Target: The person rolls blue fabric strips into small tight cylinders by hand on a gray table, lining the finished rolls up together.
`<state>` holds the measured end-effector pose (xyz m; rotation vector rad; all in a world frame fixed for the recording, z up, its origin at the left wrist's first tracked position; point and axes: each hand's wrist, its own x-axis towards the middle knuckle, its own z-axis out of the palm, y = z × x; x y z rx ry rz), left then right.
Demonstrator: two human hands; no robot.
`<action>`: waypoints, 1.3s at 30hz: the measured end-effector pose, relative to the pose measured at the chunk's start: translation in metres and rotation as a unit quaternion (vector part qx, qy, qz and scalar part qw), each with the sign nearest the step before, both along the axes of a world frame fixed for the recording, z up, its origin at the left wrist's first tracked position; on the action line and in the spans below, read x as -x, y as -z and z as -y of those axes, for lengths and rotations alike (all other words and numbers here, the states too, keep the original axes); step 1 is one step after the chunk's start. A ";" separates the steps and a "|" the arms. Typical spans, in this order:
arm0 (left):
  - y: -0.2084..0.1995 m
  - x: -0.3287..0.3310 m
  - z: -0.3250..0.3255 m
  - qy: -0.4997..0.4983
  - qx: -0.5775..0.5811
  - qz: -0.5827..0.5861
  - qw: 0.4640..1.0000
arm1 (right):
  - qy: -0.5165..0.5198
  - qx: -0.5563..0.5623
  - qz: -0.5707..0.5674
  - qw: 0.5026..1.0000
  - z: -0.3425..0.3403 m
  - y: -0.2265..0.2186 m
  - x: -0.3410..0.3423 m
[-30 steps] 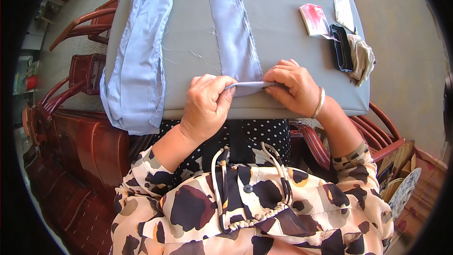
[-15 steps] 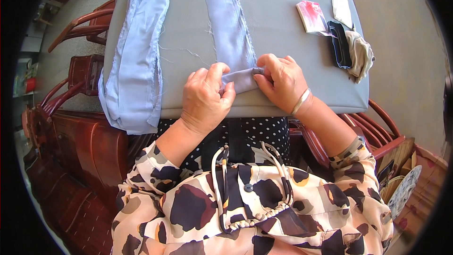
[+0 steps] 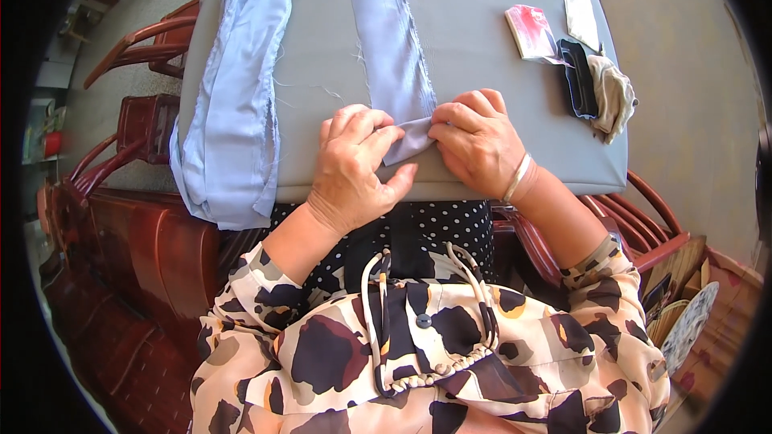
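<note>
A pale blue fabric strip (image 3: 386, 40) with frayed edges runs up the grey padded tabletop, its near end folded over crosswise into a lilac-grey band (image 3: 408, 143). My right hand (image 3: 476, 141) pinches the right end of this fold between thumb and fingers. At the fold's left end my left hand (image 3: 354, 165) has its bent fingers closed on the cloth, while its thumb stands away toward the table edge. Its lower fingertips are hidden. To the left lies another loosely layered length of blue fabric (image 3: 241, 112), hanging over the table's near edge.
On the right of the table (image 3: 498, 169) are a pink-and-white packet (image 3: 531, 30), a white pouch (image 3: 581, 12), a dark open case (image 3: 576, 76) and a crumpled beige cloth (image 3: 613, 96). Reddish wooden chairs (image 3: 149, 133) stand around. Loose threads lie between the fabrics.
My left thumb has moved off the fold toward me, and its fingers have shifted right onto the band. My right fingers have curled tighter at the fold's right end.
</note>
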<state>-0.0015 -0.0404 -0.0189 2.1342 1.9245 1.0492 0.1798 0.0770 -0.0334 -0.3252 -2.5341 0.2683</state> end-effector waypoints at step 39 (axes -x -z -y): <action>0.006 -0.003 0.004 -0.057 0.026 0.021 0.998 | 0.093 0.212 0.022 0.973 0.007 -0.001 -0.004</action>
